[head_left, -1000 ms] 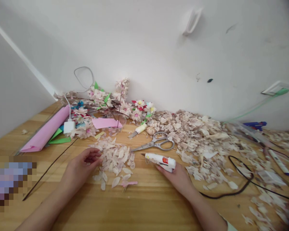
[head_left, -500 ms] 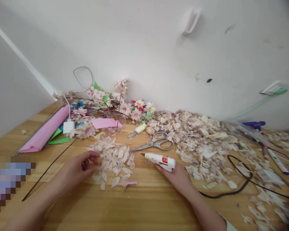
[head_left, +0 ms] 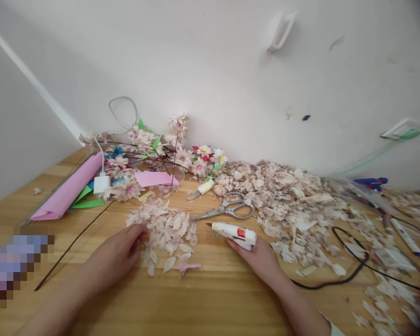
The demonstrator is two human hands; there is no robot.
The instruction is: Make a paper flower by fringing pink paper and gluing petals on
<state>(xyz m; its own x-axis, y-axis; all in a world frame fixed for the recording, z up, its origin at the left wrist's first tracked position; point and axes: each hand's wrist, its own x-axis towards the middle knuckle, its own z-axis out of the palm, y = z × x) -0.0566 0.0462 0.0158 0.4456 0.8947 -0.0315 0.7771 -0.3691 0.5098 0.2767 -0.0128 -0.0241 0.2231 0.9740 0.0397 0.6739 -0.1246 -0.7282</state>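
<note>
Left hand (head_left: 115, 257) and right hand (head_left: 256, 261) lie apart on a wooden tabletop (head_left: 210, 303), forearms angled inward. The left, low at the wrist, curls its fingers (head_left: 140, 231) against the edge of a heap of pale petals (head_left: 168, 233); whether they pinch one cannot be told. The right cradles a white glue tube (head_left: 234, 234), its nozzle turned toward the heap. Beyond lie steel scissors (head_left: 227, 207) — then a blossom branch (head_left: 150, 158) and a rolled pink paper (head_left: 68, 186).
</note>
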